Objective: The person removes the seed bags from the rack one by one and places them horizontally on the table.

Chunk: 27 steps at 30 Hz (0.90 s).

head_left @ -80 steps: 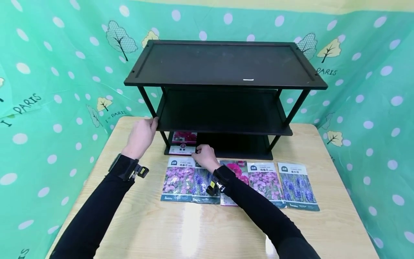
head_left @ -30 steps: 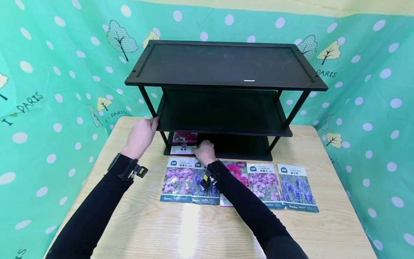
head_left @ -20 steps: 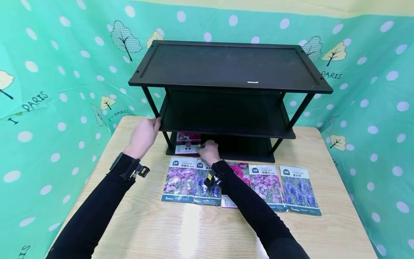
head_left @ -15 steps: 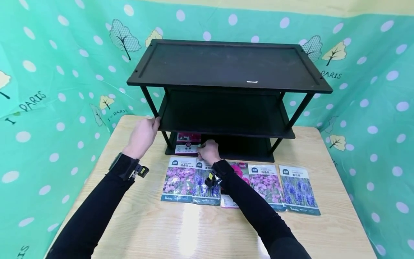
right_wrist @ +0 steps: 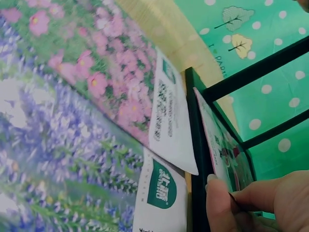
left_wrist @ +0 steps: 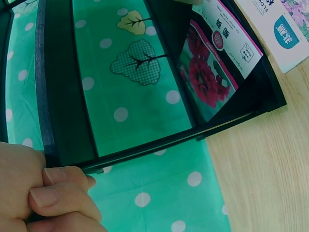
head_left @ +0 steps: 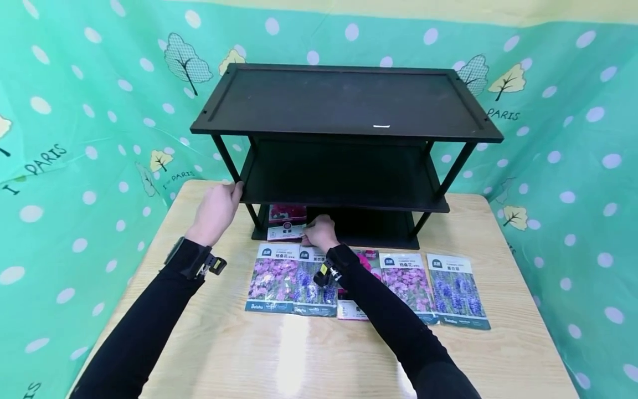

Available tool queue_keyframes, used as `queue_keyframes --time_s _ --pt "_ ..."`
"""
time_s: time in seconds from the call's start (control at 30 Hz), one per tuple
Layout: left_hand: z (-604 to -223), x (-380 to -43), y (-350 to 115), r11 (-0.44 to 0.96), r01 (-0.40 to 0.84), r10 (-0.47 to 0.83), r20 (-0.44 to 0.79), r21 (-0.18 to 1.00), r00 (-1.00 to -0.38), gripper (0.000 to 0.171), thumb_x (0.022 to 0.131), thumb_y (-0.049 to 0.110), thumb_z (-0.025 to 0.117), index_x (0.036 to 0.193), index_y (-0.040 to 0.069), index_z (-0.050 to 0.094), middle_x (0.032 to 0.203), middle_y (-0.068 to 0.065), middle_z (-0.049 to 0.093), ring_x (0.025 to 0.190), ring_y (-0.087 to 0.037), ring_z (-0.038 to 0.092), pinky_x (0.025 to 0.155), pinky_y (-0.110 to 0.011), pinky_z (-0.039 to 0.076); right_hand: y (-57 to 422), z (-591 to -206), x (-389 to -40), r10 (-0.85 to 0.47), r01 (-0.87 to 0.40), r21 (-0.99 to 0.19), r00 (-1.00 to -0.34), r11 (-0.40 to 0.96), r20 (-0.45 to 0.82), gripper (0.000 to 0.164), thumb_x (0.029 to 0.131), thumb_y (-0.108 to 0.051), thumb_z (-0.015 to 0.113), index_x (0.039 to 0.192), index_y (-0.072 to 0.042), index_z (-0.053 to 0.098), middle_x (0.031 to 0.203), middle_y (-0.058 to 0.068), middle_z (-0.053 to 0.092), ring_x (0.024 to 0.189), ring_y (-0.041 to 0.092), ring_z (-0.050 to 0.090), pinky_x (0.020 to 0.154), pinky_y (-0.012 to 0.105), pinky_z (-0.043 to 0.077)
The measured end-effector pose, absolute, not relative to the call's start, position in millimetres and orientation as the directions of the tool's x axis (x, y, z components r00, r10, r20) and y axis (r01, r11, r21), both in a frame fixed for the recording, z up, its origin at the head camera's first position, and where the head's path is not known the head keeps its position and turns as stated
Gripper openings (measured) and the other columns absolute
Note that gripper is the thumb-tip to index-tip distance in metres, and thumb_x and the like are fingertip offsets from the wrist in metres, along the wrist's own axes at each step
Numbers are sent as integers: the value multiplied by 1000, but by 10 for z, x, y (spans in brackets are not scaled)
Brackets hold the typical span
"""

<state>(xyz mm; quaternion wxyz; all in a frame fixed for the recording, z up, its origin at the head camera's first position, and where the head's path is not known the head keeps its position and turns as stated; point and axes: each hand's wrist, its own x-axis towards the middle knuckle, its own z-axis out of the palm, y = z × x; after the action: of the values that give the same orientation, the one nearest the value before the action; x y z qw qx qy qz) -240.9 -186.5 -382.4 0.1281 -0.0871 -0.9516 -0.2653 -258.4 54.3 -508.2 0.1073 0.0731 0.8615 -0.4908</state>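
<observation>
My left hand [head_left: 217, 213] grips the front left post of a black three-tier shelf [head_left: 344, 105], at the middle tier's corner. On the bottom tier, at its left end, lies a seed packet with dark red flowers [head_left: 286, 224]. My right hand [head_left: 321, 233] pinches that packet's right edge between thumb and forefinger. In the left wrist view the red-flower packet [left_wrist: 215, 67] slopes within the shelf's end. The right wrist view shows my right thumb and forefinger [right_wrist: 241, 200] at its edge.
In front of the shelf, a row of seed packets lies on the wooden table [head_left: 239, 354]: pink-flower packet [head_left: 272, 277], lavender packet [head_left: 315, 288], magenta-flower packet [head_left: 351, 310] partly under my right forearm, second pink-flower packet [head_left: 406, 285], second lavender packet [head_left: 458, 291]. A green dotted cloth [head_left: 89, 138] hangs behind.
The red-flower packet has shifted slightly right along the bottom tier, with my right hand at its edge. My left hand keeps its grip on the shelf.
</observation>
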Motion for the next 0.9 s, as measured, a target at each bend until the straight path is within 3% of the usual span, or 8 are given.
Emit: queue_keyframes --time_s 0.37,0.5,0.67,0.77,0.9 --pt "-3821 -2383 -1869 853 213 82 282 476 -956 54 113 27 37 63 9 47 54 0 34 42 -18 36 40 -31 31 541 -5065 -2528 -19 274 -875 -952 399 -306 16 90 3 63 100 9 73 76 17 76 66 25 77 57 25 59" --pt "-3823 -2369 -1880 855 218 82 291 471 -953 54 113 27 37 62 10 45 53 0 33 42 -18 36 41 -32 31 526 -5073 -2493 -69 182 -855 -967 485 -245 14 91 -1 64 89 5 76 73 14 75 61 23 73 56 25 57" --pt "-3822 -2364 -1881 851 225 93 287 474 -954 54 113 26 37 63 10 48 54 0 33 43 -19 36 42 -33 32 524 -5093 -2456 -99 66 -743 -980 666 -176 18 90 -9 67 73 -7 73 66 3 69 55 14 56 55 24 43" --pt "-3819 -2373 -1872 850 228 93 290 475 -953 53 113 26 37 64 9 49 55 -1 33 43 -20 36 43 -33 32 524 -5084 -2436 -114 54 -723 -977 689 -181 19 91 -9 66 73 -7 73 67 3 67 56 14 50 57 25 40" --pt "-3813 -2373 -1877 849 224 89 287 479 -954 54 113 27 36 64 9 48 55 -1 33 44 -20 36 43 -33 32 525 -5040 -2402 -119 64 -734 -974 676 -194 18 92 -8 65 80 -3 78 72 7 73 58 14 56 58 24 44"
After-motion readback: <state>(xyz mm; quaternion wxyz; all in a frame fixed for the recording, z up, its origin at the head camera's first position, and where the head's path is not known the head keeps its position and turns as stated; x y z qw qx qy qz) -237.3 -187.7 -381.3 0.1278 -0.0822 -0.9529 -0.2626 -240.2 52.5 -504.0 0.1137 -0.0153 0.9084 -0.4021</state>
